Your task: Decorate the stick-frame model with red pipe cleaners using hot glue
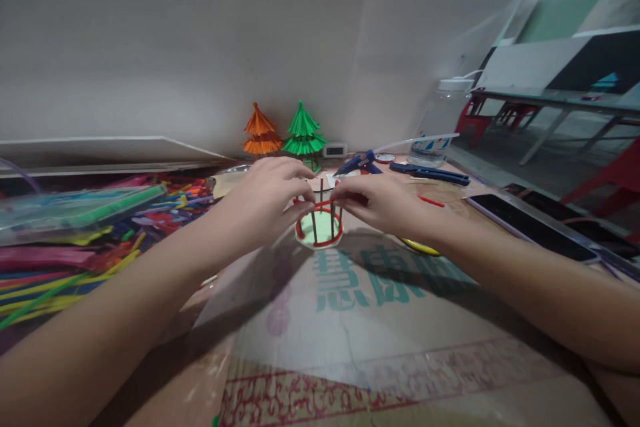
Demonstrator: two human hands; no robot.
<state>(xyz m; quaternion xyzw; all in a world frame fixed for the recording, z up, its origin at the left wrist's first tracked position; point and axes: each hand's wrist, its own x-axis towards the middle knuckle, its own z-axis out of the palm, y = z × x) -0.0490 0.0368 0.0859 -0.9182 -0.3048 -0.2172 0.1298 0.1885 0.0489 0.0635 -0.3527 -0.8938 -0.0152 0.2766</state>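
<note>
In front of me stands a small round frame: a pale green disc (321,230) edged with red pipe cleaner, with several thin brown posts (333,221) rising from it. A red pipe cleaner (324,203) spans the posts near their tops. My left hand (275,193) pinches its left end, fingers curled over the frame. On the other side my right hand (377,200) has thumb and forefinger closed on its right end. The fingers partly hide both ends and the far side of the frame.
Behind stand an orange paper-like tree (261,132) and a green one (303,130). A blue glue gun (357,162), dark blue pliers (430,173), a water bottle (435,127) and a phone (530,227) lie or stand rightward. Colourful pipe cleaners (65,287) pile up leftward.
</note>
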